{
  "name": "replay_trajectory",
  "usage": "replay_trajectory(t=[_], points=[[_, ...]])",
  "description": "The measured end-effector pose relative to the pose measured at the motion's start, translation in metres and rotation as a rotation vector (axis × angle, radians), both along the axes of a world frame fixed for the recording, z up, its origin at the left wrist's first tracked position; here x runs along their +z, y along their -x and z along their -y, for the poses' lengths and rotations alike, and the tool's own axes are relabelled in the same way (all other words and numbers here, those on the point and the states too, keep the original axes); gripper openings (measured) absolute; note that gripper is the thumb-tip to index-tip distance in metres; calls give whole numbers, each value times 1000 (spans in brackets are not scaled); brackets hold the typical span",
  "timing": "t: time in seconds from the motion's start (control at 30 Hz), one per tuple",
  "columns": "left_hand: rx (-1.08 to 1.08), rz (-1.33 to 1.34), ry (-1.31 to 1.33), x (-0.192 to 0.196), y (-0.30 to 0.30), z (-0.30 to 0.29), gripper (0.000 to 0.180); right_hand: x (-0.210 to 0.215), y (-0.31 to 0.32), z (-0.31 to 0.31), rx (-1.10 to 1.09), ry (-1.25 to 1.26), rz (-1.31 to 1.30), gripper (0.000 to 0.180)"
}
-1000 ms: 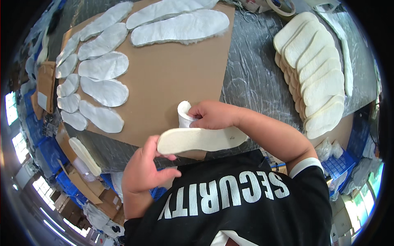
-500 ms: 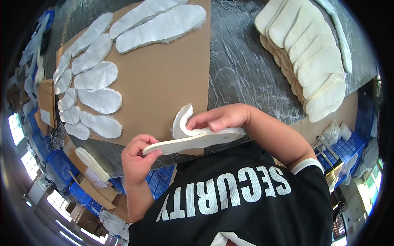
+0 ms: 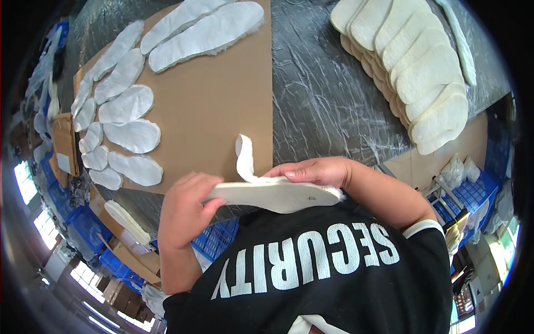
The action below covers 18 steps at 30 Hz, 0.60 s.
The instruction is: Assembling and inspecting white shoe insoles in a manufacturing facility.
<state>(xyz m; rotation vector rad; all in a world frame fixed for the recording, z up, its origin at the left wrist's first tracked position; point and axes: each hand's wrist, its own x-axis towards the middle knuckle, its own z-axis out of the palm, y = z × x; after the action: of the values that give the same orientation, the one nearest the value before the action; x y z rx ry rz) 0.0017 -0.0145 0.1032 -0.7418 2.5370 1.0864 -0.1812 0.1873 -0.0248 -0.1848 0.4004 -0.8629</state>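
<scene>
White insole gripped, cardboard sheet edge beyond

Left hand and right hand, fingers curled, close together.

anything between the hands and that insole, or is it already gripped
Nothing visible is between them. The left hand grips one end of the cream insole, and the right hand lies on top of it, at the white strip curling up from it.

Cardboard sheet left on table, fleece pieces on it; insole stack right
</scene>
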Motion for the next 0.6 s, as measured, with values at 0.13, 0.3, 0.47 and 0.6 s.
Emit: replay_trajectory(t=[0.13,0.3,0.47,0.6], points=[[-386,-5,101,12,31,-13,29,6,3,1,19,3,-145,53],[-419,-59,104,-1,46,-52,21,4,0,12,95,13,-265,39],[-437,-91,127,-5,52,-61,18,3,5,12,7,53,-301,26],[-488,-94,75,-6,54,-68,17,1,7,4,22,-111,-271,26]])
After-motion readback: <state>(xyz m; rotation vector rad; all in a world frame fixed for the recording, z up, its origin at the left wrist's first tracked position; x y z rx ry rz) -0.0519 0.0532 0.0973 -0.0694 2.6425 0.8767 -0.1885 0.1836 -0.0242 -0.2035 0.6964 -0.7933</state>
